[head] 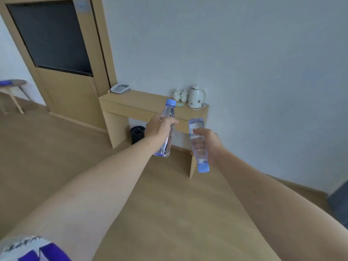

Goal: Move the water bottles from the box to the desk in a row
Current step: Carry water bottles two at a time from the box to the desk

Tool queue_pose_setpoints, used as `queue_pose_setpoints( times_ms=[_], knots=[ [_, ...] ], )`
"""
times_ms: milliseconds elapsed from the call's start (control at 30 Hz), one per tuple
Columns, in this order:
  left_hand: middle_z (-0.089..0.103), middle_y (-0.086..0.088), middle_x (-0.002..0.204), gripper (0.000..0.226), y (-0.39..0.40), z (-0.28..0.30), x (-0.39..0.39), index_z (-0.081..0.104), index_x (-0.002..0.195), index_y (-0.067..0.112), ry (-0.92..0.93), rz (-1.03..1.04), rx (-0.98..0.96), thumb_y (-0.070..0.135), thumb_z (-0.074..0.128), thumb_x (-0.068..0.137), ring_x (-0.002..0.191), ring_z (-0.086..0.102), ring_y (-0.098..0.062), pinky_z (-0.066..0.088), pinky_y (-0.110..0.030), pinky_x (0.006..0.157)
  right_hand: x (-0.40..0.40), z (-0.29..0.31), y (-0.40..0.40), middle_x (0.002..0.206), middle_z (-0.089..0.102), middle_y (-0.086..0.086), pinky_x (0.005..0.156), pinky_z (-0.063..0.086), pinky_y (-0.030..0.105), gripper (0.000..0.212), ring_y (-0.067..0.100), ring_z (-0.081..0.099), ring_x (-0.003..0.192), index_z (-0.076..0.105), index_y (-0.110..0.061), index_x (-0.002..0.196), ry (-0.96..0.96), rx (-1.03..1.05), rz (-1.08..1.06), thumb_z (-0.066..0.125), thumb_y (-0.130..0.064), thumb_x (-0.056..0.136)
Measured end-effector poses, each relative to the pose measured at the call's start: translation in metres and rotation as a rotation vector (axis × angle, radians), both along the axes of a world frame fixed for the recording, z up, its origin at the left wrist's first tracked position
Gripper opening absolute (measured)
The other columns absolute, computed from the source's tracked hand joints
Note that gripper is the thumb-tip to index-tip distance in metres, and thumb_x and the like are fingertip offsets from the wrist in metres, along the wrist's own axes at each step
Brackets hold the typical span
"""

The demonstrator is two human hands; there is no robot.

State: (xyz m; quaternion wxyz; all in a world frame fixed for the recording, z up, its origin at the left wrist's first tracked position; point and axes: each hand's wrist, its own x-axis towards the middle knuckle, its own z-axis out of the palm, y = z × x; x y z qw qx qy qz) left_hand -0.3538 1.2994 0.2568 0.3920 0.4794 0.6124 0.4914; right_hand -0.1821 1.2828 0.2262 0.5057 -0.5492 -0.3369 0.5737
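Clear bottle upright (168, 127) in gripping left hand (159, 127); right hand (209, 141) grips inverted bottle (198, 146), arms outstretched.

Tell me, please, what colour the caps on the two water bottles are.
Light blue on both bottle caps, as the head view shows.

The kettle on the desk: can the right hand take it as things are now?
Probably not. The right hand already grips a bottle, cap down, and the kettle stands far ahead on the desk. Nothing blocks the way.
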Motion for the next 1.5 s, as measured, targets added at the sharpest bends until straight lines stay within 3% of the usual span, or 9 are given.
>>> queue_pose_setpoints(
  times_ms=[167,300,500,667,833,967,1167,1333,1500],
  knots=[
    [0.066,0.007,0.069,0.035,0.063,0.002,-0.011,0.067,0.087,0.026,0.008,0.056,-0.031,0.047,0.074,0.060,0.060,0.063,-0.014,0.040,-0.028,0.056,-0.014,-0.001,0.083,0.079,0.064,0.016,0.054,0.053,0.035,0.049,0.030,0.061,0.057,0.062,-0.004,0.115,0.049,-0.001,0.078,0.074,-0.028,0.074],
    [0.066,0.007,0.065,0.032,0.123,0.000,-0.030,0.065,0.087,0.028,0.015,0.105,-0.047,0.047,0.071,0.062,0.042,0.061,-0.008,0.042,-0.027,0.054,-0.030,-0.007,0.149,0.092,0.065,0.019,0.056,0.055,0.037,0.070,0.031,0.063,0.066,0.052,-0.005,0.132,0.043,-0.028,0.114,0.075,-0.032,0.072],
    [0.070,0.001,0.086,0.035,0.229,-0.016,-0.059,0.065,0.094,0.024,0.001,0.084,-0.030,0.046,0.071,0.067,0.070,0.066,-0.018,0.044,-0.030,0.061,-0.061,-0.020,0.254,0.071,0.069,0.014,0.059,0.056,0.043,0.048,0.030,0.063,0.056,0.063,-0.002,0.114,-0.001,0.003,0.104,0.075,-0.028,0.075],
    [0.068,0.005,0.076,0.030,0.348,-0.013,-0.097,0.064,0.092,0.023,0.011,0.043,0.014,0.044,0.071,0.072,0.048,0.062,-0.006,0.042,-0.023,0.048,-0.095,-0.009,0.367,0.073,0.068,0.015,0.058,0.057,0.042,0.048,0.029,0.062,0.054,0.063,-0.002,0.112,-0.026,0.026,0.072,0.075,-0.029,0.073],
    [0.065,0.009,0.062,0.027,0.465,0.007,-0.130,0.063,0.092,0.022,0.043,0.009,0.009,0.042,0.071,0.076,0.039,0.058,0.001,0.038,-0.026,0.052,-0.123,0.009,0.469,0.070,0.061,0.013,0.049,0.054,0.033,0.026,0.026,0.056,0.049,0.065,-0.004,0.092,-0.019,0.001,0.042,0.071,-0.026,0.080],
    [0.064,0.011,0.052,0.026,0.547,0.007,-0.142,0.064,0.089,0.022,0.037,-0.023,-0.005,0.043,0.070,0.074,0.040,0.059,-0.002,0.039,-0.024,0.051,-0.135,0.007,0.541,0.076,0.063,0.015,0.052,0.054,0.033,0.029,0.028,0.059,0.054,0.066,-0.002,0.102,-0.015,-0.039,0.002,0.071,-0.025,0.084],
    [0.066,0.004,0.079,0.028,0.645,-0.019,-0.140,0.062,0.091,0.023,0.034,-0.063,-0.069,0.045,0.070,0.074,0.063,0.062,-0.012,0.040,-0.025,0.051,-0.135,-0.015,0.641,0.090,0.064,0.019,0.058,0.054,0.036,0.046,0.032,0.061,0.064,0.061,0.001,0.122,-0.045,-0.101,0.019,0.070,-0.026,0.086],
    [0.068,0.003,0.079,0.033,0.740,-0.034,-0.135,0.063,0.093,0.024,0.017,-0.025,-0.074,0.044,0.070,0.067,0.058,0.066,-0.012,0.047,-0.022,0.045,-0.125,-0.032,0.742,0.086,0.065,0.015,0.059,0.056,0.038,0.041,0.029,0.063,0.059,0.063,-0.004,0.118,0.008,-0.052,0.072,0.070,-0.028,0.086],
    [0.075,-0.003,0.083,0.043,0.835,-0.047,-0.120,0.064,0.098,0.022,0.003,-0.004,-0.146,0.043,0.072,0.062,0.062,0.072,-0.023,0.065,-0.044,0.069,-0.103,-0.042,0.836,0.085,0.070,0.015,0.056,0.056,0.035,0.038,0.026,0.066,0.056,0.066,-0.005,0.114,0.002,-0.074,0.147,0.073,-0.030,0.086]
  ],
)
